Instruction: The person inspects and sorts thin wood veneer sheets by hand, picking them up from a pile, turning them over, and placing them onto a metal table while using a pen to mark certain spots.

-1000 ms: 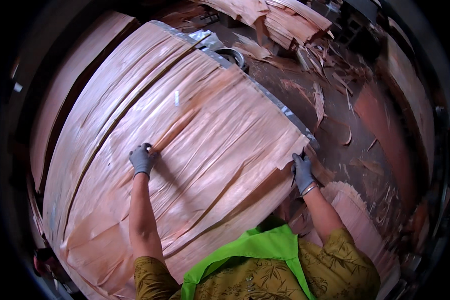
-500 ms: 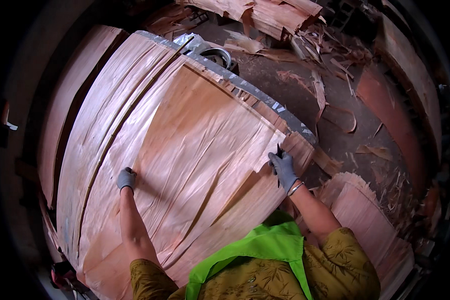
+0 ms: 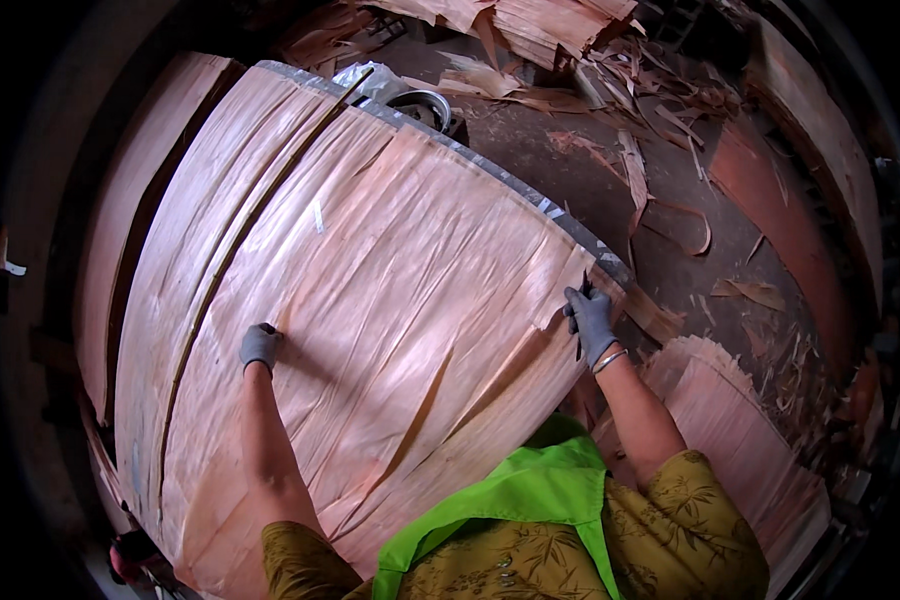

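A wide, wrinkled pinkish wood veneer sheet (image 3: 400, 270) lies over a stack of similar sheets. My left hand (image 3: 261, 345), in a grey glove, is closed at the left side of this sheet, fingers curled on its surface; the exact grip is partly hidden. My right hand (image 3: 592, 322), gloved too and with a bracelet at the wrist, is at the sheet's right end. It is closed around a thin dark pointed tool (image 3: 585, 283) that sticks out above and below the fingers. Lifted folds run across the sheet between my arms.
A long thin stick (image 3: 232, 255) lies across the stack at the left. Beyond the grey far edge (image 3: 500, 172) stand a metal bowl (image 3: 432, 100) and a white plastic bag (image 3: 370, 82). Veneer scraps (image 3: 660, 95) litter the floor; another veneer stack (image 3: 720, 410) stands at the right.
The top sheet has spread toward the far edge and covers the tan area that showed there. My right hand has moved slightly right, and my left hand slightly up and right.
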The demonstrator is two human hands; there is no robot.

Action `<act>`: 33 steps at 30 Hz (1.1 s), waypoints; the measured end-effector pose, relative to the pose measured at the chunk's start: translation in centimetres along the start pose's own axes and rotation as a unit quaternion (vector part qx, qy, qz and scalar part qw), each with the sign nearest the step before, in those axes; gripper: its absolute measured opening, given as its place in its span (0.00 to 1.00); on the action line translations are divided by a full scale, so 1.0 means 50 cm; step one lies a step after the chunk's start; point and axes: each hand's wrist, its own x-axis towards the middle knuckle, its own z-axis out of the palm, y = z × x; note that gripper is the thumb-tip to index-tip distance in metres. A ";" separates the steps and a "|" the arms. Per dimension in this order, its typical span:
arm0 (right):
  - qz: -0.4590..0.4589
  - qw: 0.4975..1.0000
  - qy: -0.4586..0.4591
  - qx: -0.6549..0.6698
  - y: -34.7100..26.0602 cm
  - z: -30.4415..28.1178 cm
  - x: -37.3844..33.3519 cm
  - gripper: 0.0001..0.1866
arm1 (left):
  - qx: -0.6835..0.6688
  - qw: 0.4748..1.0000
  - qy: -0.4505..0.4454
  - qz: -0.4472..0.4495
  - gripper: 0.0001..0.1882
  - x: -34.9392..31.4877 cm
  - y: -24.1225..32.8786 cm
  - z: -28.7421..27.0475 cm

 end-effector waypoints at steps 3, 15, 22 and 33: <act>0.017 1.000 -0.008 -0.019 0.000 0.002 -0.002 0.10 | 0.024 1.000 0.008 -0.011 0.12 -0.020 0.022 -0.020; 0.045 0.998 -0.033 0.032 -0.011 0.002 0.000 0.08 | 0.065 0.996 0.022 -0.052 0.13 -0.019 -0.003 -0.012; 0.041 0.998 -0.032 0.019 -0.013 0.003 0.006 0.09 | 0.104 0.949 0.266 0.130 0.25 -0.151 0.121 0.016; 0.058 0.995 -0.052 0.061 -0.010 -0.005 0.008 0.08 | 0.056 0.973 0.221 -0.034 0.36 -0.392 0.165 0.228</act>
